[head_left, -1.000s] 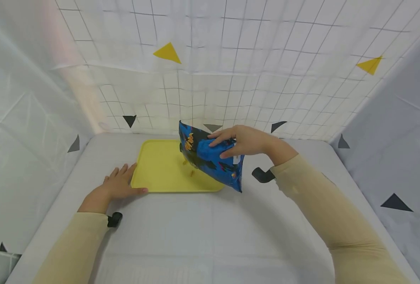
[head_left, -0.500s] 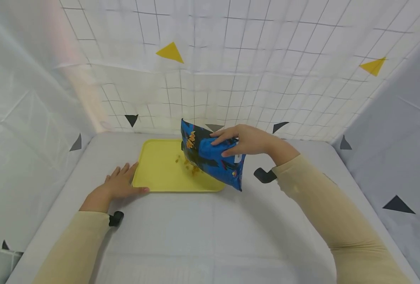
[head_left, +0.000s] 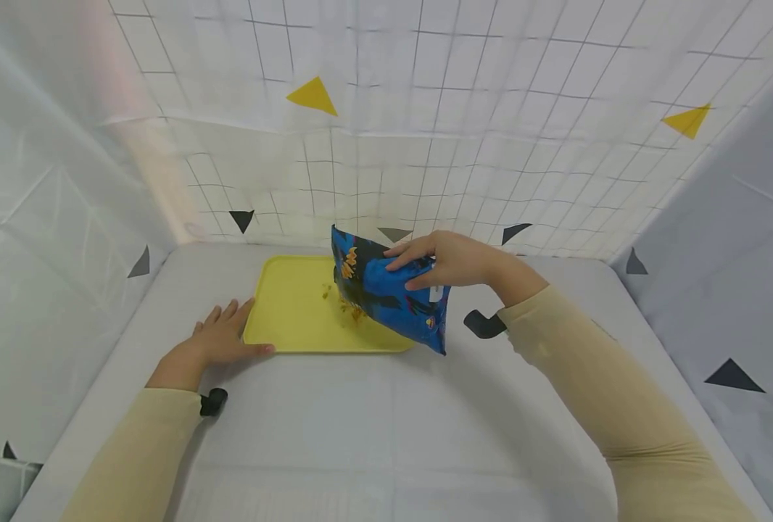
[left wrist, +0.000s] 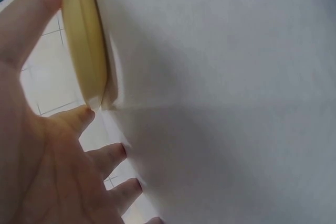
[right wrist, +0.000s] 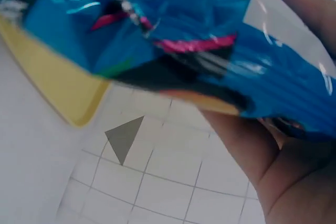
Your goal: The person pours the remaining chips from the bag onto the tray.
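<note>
In the head view a blue and black snack bag [head_left: 393, 290] is tilted over the right part of a yellow tray [head_left: 295, 319]. My right hand [head_left: 455, 261] grips the bag from above, its thumb and fingers on opposite sides; in the right wrist view the bag's shiny blue back [right wrist: 173, 40] fills the top. Small orange-brown snack pieces [head_left: 352, 310] lie on the tray under the bag's left end, partly hidden by it. My left hand [head_left: 220, 341] rests at the tray's left front corner, thumb along the front rim and fingers spread at the left side.
The tray stands on a white-covered table [head_left: 334, 435]. Behind rises a white sheet with a dark grid [head_left: 471, 159] and several yellow and black triangles. White sheets [head_left: 54, 217] hang on both sides.
More snack pieces have come onto the tray from the bag over the last second. The bag and right hand have shifted slightly up, then back down. My left hand stays at the tray.
</note>
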### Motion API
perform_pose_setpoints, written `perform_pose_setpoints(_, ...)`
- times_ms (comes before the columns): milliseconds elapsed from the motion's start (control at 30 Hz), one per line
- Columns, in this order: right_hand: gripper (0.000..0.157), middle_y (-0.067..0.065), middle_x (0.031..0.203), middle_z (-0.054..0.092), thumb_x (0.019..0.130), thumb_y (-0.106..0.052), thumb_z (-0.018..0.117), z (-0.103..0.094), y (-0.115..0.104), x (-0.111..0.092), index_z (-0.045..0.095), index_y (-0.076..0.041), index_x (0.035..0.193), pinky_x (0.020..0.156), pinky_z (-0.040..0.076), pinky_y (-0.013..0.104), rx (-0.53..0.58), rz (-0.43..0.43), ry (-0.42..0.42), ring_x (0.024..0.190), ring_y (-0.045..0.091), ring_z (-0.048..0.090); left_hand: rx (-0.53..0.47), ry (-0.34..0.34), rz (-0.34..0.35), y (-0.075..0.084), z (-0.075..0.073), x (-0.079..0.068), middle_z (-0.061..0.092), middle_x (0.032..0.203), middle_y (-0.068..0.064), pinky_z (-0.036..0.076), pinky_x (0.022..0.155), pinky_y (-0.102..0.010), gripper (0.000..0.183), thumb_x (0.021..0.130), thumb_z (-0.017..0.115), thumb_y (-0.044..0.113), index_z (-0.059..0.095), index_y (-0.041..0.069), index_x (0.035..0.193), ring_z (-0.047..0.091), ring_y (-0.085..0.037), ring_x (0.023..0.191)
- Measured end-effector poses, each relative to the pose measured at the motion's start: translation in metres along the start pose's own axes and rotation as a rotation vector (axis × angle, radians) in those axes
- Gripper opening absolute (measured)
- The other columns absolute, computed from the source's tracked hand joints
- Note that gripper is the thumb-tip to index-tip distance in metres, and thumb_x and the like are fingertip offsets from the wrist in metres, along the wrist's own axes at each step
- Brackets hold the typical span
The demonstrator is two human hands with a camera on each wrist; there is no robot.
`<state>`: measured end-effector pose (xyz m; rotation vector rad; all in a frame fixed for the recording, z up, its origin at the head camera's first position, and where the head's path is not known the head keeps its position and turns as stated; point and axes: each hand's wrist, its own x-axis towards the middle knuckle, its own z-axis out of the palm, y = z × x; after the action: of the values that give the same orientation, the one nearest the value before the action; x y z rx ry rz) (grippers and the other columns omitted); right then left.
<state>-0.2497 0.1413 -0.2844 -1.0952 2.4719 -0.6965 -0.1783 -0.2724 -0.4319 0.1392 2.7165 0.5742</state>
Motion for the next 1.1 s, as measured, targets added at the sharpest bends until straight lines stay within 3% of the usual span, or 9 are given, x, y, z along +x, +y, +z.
perform_pose_setpoints(1100,0.034,-0.013,0.148,0.051,0.093,-0.023,0.074,-0.0082,0.0057,-0.0062,0.072,-0.031,0.125,0.11,0.042,0.044,-0.01,0.054,0.036,0.147,0.017,0.034,-0.004,-0.003,-0.014,-0.0019,0.0003,0.0049,0.003,0.159,-0.037,0.002,0.107,-0.079,0.121,0.079,0.071,0.068,0.01,0.003,0.16,-0.003,-0.063,0.142)
